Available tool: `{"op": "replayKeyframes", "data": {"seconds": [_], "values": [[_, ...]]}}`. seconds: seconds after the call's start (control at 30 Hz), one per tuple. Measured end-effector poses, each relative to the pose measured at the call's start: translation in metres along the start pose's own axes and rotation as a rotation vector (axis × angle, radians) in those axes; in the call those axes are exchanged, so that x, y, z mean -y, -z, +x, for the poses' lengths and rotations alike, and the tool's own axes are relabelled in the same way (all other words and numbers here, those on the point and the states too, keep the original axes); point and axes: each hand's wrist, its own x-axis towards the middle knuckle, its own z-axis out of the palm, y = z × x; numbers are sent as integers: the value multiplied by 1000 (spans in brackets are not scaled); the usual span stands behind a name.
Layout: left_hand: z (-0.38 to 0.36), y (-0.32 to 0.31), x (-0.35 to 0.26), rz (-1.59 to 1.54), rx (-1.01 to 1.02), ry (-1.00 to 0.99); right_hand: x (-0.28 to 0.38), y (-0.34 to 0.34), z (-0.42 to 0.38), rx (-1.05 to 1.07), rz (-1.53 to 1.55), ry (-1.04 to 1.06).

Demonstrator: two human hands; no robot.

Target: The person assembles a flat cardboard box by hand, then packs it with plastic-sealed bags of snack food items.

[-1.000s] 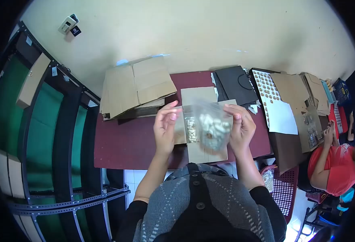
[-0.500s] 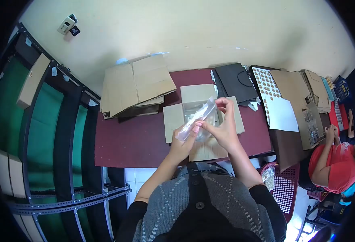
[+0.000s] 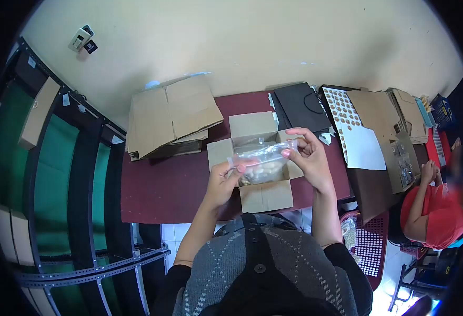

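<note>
A clear plastic bag [image 3: 265,162] with pale pieces showing in or through it is stretched between my two hands. My left hand [image 3: 224,182] pinches its left end between thumb and fingers. At the right end, my right hand [image 3: 309,158] grips the bag with the thumb in front. Below the bag stands an open cardboard box [image 3: 265,197], its flaps folded outward, with small pale items partly visible inside. The bag hides much of the box's inside.
Flattened cardboard [image 3: 173,113] is stacked on the table [image 3: 158,195] at left. Black folders [image 3: 300,108], a sheet of round stickers [image 3: 342,108] and white paper [image 3: 365,149] lie at right. A red basket [image 3: 371,247] is below; a person in red [image 3: 436,216] sits beyond.
The bag has turned from a steep slant to nearly level and is spread flatter. My hands have moved apart, the left one shifting leftward and the right one slightly rightward.
</note>
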Motion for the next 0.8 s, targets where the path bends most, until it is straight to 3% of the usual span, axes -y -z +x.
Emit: {"op": "replayKeyframes", "data": {"seconds": [0.07,0.23,0.33,0.43,0.5,0.63,0.7,0.73,0.77,0.8], "values": [[1,1,-7,-45,143,31,1,6,-3,18,-16,51],[14,12,25,-316,83,18,-34,33,7,138,85,71],[34,15,46,-879,30,16,-64,30,14,317,74,-198],[58,8,59,-958,-25,72,-143,15,9,407,478,-607],[71,8,64,-979,44,42,-163,3,18,786,837,-516],[86,8,74,-724,-14,177,-150,3,12,496,1017,-458],[85,10,90,-556,-130,281,-155,21,16,519,879,-440],[81,9,91,-475,-79,283,-150,22,15,290,839,-459],[78,9,100,-474,-78,282,-148,23,20,291,839,-457],[76,10,118,-275,-42,318,-147,24,25,147,677,-343]]}}
